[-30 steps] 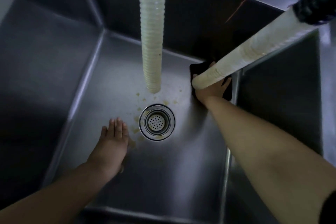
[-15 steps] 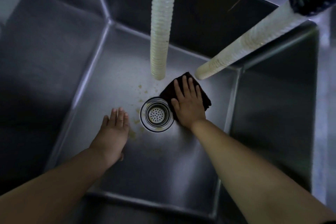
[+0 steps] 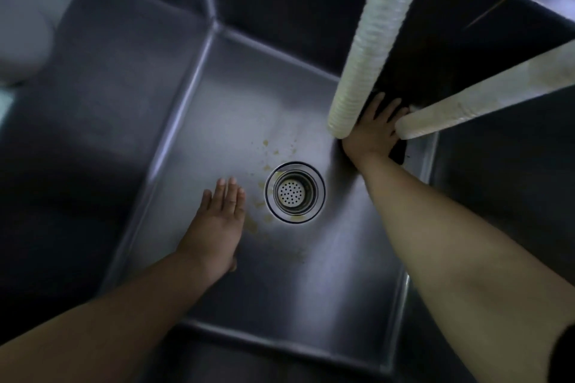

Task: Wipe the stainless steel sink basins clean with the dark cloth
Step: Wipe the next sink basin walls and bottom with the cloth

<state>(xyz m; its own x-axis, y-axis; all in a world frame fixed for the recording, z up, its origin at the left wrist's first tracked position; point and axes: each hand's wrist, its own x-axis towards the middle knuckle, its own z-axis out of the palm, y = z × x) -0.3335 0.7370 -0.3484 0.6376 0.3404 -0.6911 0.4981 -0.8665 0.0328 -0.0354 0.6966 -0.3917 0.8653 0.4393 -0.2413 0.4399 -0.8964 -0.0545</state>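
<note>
I look down into a deep stainless steel sink basin [image 3: 199,121]. My right hand [image 3: 371,134] presses flat on the dark cloth [image 3: 398,152] in the basin's far right corner; the two hoses hide part of the hand, and the hand covers most of the cloth. My left hand [image 3: 217,227] lies flat on the basin floor, fingers together, just left of the round drain strainer [image 3: 295,192]. Yellowish stains [image 3: 273,151] speckle the floor beyond and to the left of the drain.
Two white ribbed hoses hang into the basin: one [image 3: 370,47] drops from above, the other [image 3: 485,96] slants in from the right. The basin's steep walls close in on all sides. A pale rounded object [image 3: 21,40] sits outside at the upper left.
My right hand slid the cloth from beside the drain back to the far right corner under the hoses. My left hand has stayed flat on the floor.
</note>
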